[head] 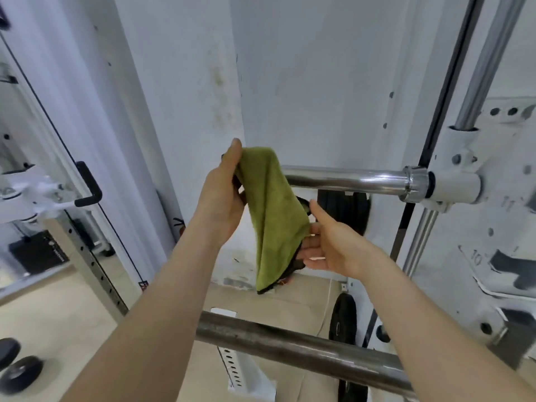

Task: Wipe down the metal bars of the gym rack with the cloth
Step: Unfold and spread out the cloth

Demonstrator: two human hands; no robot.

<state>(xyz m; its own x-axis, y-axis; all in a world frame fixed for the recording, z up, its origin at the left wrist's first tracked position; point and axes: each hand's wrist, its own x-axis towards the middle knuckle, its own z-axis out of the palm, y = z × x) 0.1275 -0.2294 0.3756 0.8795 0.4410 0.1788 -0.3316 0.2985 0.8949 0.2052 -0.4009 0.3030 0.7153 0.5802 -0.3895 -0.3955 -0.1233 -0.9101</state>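
Fingers (235,152) of the left hand (223,195) pinch the top of the green cloth (272,210), hanging just before the free end of the chrome bar (348,179); the right hand (333,245) lies open, straight fingers tucked under the lower fold. Best now: bunch it into the palm, wrap the bar, drag firmly along its length. The duller lower bar (290,340) waits nearer, and no container shows

left hand (223,195) pinches the cloth (272,204), right hand (329,245) touches it with straight fingers.

One cloth (272,204), two hands (223,198) (330,245), two horizontal bars (348,179) (290,345)
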